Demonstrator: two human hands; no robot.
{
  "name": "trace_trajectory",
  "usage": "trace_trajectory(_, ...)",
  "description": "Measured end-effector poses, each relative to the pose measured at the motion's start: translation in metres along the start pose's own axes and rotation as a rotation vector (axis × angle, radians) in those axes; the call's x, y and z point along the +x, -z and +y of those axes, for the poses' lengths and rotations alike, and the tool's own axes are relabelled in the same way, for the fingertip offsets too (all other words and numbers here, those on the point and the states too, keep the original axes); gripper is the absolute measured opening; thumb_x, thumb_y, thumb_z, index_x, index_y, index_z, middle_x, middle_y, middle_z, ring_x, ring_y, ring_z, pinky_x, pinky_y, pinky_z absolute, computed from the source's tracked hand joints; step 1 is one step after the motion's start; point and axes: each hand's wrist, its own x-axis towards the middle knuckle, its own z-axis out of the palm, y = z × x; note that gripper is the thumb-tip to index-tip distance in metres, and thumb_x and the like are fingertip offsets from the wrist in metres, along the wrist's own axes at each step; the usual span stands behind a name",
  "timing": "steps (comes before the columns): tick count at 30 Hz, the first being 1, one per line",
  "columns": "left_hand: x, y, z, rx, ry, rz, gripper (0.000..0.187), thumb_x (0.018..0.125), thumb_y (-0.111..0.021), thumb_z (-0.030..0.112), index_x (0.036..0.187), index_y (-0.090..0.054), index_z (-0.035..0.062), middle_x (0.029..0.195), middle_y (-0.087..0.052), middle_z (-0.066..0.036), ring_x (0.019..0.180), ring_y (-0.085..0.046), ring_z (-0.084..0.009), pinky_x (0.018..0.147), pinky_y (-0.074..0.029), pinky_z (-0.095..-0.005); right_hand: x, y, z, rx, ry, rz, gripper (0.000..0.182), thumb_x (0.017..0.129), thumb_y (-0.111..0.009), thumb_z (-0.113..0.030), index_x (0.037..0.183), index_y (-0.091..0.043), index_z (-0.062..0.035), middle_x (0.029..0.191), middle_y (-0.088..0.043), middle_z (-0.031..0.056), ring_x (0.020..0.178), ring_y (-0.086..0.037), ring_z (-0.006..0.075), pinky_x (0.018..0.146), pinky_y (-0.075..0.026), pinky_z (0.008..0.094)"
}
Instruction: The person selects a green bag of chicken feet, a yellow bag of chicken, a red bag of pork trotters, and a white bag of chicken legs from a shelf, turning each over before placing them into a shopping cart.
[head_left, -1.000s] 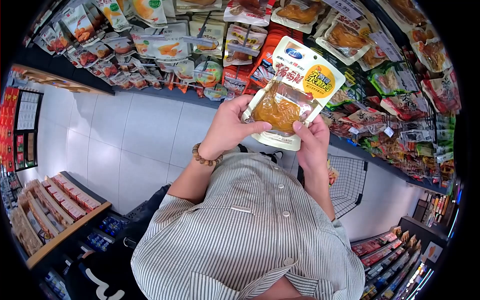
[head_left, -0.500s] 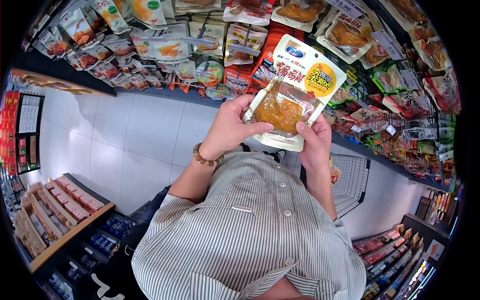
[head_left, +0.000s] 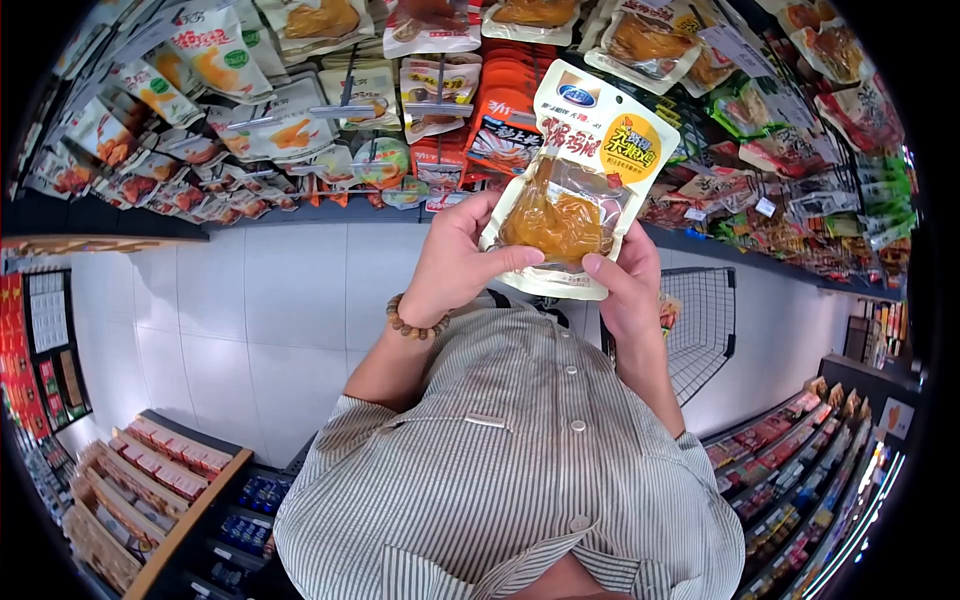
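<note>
A cream-coloured food packet [head_left: 580,180] with a yellow round label and a clear window showing a brown chicken leg is held up in front of my striped shirt. My left hand [head_left: 458,250] grips its lower left edge, thumb over the front, with a beaded bracelet [head_left: 415,318] on the wrist. On the lower right edge, my right hand [head_left: 630,275] holds it with the thumb on the front. Fingers of both hands are partly hidden behind the packet, which tilts slightly to the right.
Racks of hanging packets [head_left: 290,115] run across the top. A black wire basket [head_left: 700,325] is beyond my right forearm. Shelves with boxed goods stand at the lower left [head_left: 180,460] and lower right [head_left: 790,470]. Pale tiled floor [head_left: 285,300] lies between.
The view has turned slightly, so the racks and shelves appear shifted. Both hands keep their hold on the packet, which sits a little further left and more upright in view.
</note>
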Motion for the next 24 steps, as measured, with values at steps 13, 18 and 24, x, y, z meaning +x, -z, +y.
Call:
trace_trajectory(13,0.020,-0.015,-0.006,-0.061,0.047,-0.129,0.052,0.076,-0.080,0.006,0.121,-0.056,-0.0044,0.114,-0.064,-0.006,0.103,-0.059,-0.0116,0.091,-0.046,-0.0265,-0.012,0.004,-0.014,-0.034,0.067,0.161,0.066,0.073,-0.060,0.013,0.136,-0.042,0.0046,0.123,-0.058,0.0096,0.111,-0.059,0.0188,0.095,-0.051,0.0338)
trace_trajectory(18,0.024,-0.021,0.002,-0.075,0.111,-0.158,0.049,0.078,-0.078,0.004,0.121,-0.056,-0.0041,0.112,-0.064,-0.006,0.102,-0.059,-0.0113,0.091,-0.047,-0.0266,-0.016,0.005,-0.013,0.012,0.062,0.184,0.065,0.075,-0.060,0.010,0.137,-0.040,0.0042,0.123,-0.057,0.0096,0.113,-0.058,0.0195,0.096,-0.050,0.0346)
trace_trajectory(24,0.020,-0.021,0.002,-0.064,0.147,-0.127,0.048,0.079,-0.075,0.001,0.122,-0.055,-0.0041,0.113,-0.064,-0.005,0.102,-0.059,-0.0113,0.091,-0.048,-0.0270,-0.016,0.005,-0.009,0.073,0.070,0.183,0.065,0.076,-0.060,0.011,0.138,-0.041,0.0035,0.124,-0.055,0.0093,0.114,-0.057,0.0190,0.096,-0.050,0.0341)
